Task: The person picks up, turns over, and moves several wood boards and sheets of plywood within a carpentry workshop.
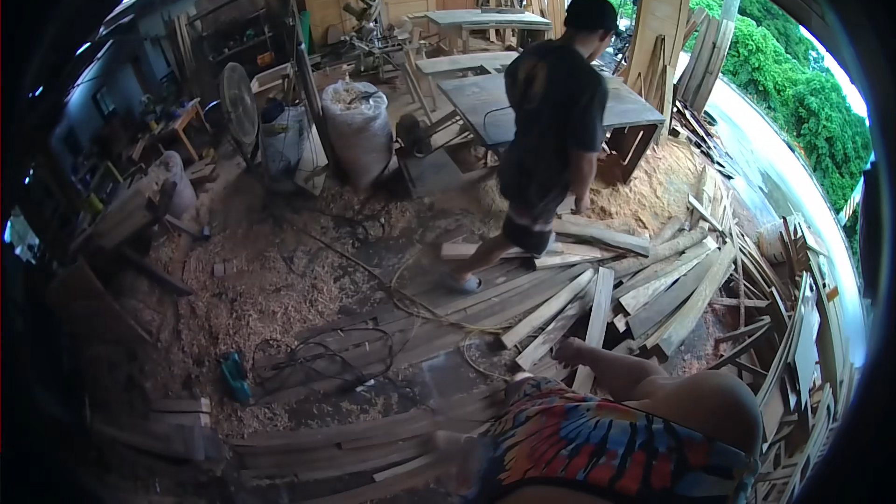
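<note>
At the lower edge a blurred, skin-coloured shape, apparently my left hand (459, 453), hangs beside my multicoloured patterned garment (597, 439), above the long boards (345, 453) on the floor. Motion smear hides its fingers, and I cannot make out anything in it. To the right a bare bent limb (714, 406) of mine comes out past the garment. Its far end (588, 357) lies over the sawn planks (597, 317). Whether this is my right arm or a leg I cannot tell, and no fingers show clearly.
A person (555, 121) in dark clothes steps across planks beside a grey-topped table (467, 98). A green power tool (235, 377) and looped cable (327, 355) lie among wood shavings (252, 289). Farther back stand a full sack (357, 131) and a fan (239, 105). Offcuts (793, 317) pile up at right.
</note>
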Available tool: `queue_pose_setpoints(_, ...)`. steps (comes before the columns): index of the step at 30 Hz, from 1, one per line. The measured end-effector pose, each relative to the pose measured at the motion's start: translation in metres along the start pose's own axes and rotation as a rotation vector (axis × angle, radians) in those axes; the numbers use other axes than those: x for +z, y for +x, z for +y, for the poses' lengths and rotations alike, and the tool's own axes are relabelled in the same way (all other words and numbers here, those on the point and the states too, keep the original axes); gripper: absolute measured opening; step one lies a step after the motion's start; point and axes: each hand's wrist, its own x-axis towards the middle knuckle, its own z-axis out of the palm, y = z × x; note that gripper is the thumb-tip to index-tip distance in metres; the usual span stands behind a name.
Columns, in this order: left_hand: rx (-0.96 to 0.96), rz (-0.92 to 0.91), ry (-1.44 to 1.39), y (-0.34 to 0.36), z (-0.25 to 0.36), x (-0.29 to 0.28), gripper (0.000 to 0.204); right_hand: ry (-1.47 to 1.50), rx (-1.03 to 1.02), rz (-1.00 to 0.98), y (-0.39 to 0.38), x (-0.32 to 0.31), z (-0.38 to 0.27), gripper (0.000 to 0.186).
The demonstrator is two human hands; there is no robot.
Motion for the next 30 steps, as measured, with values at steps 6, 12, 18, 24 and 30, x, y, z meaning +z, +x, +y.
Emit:
queue_pose_setpoints(6, -0.009, -0.132, -0.04, 0.019, -0.038, 0.022, 0.045, 0.102, 0.174, 0.079, -0.034, -0.013, 0.048, 0.029)
queue_pose_setpoints(12, 0.011, -0.227, 0.074, 0.039, -0.081, 0.028, 0.043, 0.037, 0.206, -0.014, 0.007, 0.001, 0.055, 0.03)
queue_pose_setpoints(18, 0.063, -0.216, 0.24, 0.066, -0.121, 0.001, 0.039, 0.087, 0.236, -0.073, 0.103, 0.011, -0.035, 0.03)
queue_pose_setpoints(24, -0.494, -0.061, -0.92, 0.086, -0.073, -0.059, 0.018, -0.464, -0.18, -0.239, 0.235, -0.021, -0.202, 0.026)
queue_pose_setpoints(30, -0.565, -0.024, -1.413, 0.121, 0.004, -0.096, 0.008, -0.14, -0.299, -0.171, 0.285, -0.109, -0.41, 0.033)
